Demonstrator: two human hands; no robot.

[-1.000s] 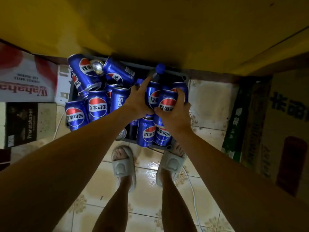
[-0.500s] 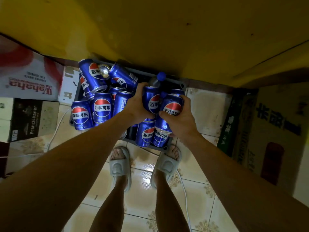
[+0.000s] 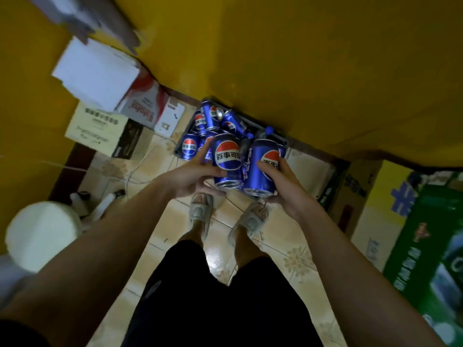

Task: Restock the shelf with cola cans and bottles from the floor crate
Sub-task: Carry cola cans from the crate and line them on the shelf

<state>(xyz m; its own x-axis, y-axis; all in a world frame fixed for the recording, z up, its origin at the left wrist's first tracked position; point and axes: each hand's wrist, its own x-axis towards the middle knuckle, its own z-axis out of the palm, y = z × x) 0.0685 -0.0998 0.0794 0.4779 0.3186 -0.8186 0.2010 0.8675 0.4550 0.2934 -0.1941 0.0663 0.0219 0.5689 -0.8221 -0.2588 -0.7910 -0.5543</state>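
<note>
Left hand (image 3: 198, 175) and right hand (image 3: 285, 186), each grip closed on cola cans (image 3: 246, 164) raised above the floor crate (image 3: 280, 137). Advice: keep the cans upright, pressed together, while lifting them shelfward.

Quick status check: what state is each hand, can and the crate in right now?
left hand: grips one can
left can: lifted, upright
right hand: grips another can
right can: lifted, slightly tilted
crate: on floor, cans piled inside
bottle: in crate, blue cap on
</note>
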